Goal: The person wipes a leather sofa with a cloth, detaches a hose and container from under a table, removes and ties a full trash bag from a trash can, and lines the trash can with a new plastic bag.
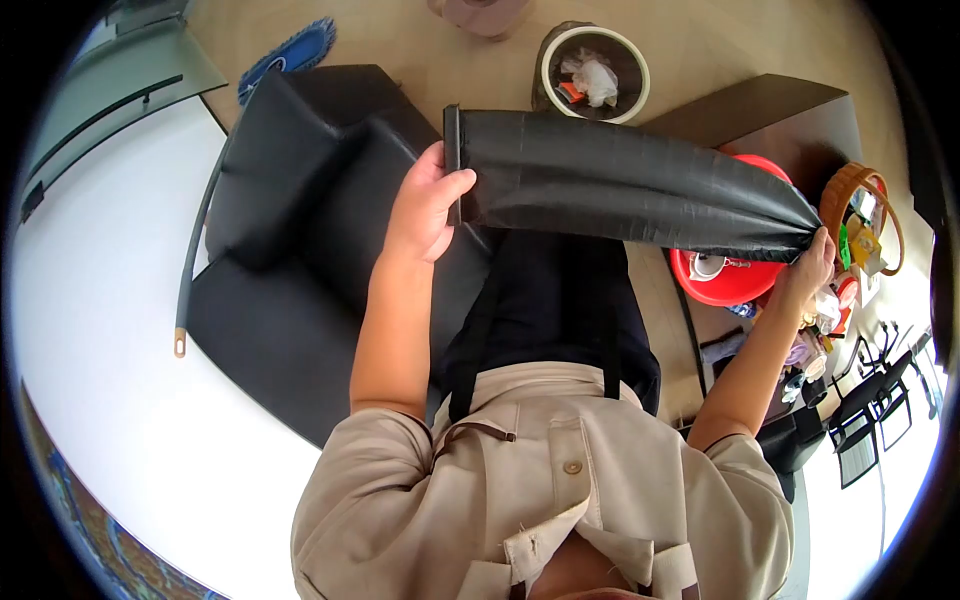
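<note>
A black plastic garbage bag (620, 180) is stretched sideways between my hands, in front of my body. My left hand (425, 205) is closed on its left end, thumb on top, where a narrow stiff edge like a bag roll (453, 150) stands upright. The right end is bunched up in my right hand (812, 265), whose fingers are pressed together round it. Beneath that end sits a red basin (715, 290) with a white cup (706, 267) in it, partly covered by the bag.
Beyond the bag stands a bin (645, 85) with crumpled tissue inside. A black leather sofa (300, 310) fills the left, a mop (290, 55) behind it. On the dark table (800, 125) at right are a wicker basket (840, 190) and several small items.
</note>
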`<state>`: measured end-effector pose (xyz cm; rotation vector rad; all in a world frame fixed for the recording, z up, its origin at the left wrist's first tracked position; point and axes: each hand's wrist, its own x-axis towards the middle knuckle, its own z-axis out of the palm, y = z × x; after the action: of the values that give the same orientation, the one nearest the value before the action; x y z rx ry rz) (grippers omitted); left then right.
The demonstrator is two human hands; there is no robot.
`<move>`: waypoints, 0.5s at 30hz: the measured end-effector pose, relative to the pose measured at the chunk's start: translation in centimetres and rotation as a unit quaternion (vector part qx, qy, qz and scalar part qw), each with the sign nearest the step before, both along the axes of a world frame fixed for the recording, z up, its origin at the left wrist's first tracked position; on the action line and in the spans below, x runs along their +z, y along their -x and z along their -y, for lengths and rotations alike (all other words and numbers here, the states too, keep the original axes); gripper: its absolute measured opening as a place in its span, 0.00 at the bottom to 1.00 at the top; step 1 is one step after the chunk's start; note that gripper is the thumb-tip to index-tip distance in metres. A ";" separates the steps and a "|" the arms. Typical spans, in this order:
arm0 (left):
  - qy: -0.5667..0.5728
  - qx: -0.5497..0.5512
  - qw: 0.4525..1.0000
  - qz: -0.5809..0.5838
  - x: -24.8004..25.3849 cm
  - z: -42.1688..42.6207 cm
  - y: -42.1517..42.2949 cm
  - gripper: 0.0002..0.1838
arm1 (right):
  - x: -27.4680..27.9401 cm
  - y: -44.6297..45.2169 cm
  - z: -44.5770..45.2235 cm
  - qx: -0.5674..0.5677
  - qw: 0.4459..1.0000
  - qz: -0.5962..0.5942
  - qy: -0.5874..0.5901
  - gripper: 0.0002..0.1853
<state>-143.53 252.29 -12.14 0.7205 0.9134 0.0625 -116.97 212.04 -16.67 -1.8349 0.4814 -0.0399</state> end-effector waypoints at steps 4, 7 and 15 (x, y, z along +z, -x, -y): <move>-0.008 -0.002 1.000 0.011 0.6 0.2 0.2 0.21 | -2.0 -0.2 1.5 0.034 0.999 0.002 -0.005 0.09; 0.084 0.039 0.994 0.055 1.2 0.8 0.8 0.23 | -2.0 -0.4 1.6 0.040 0.999 0.000 -0.024 0.09; 0.218 0.025 0.965 0.142 4.4 4.1 2.1 0.25 | -2.4 -2.9 3.5 0.075 0.997 -0.001 -0.016 0.09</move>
<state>-145.60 248.17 -7.78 0.2684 0.6388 0.0084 -114.06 208.53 -19.04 -1.8341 0.3431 0.0706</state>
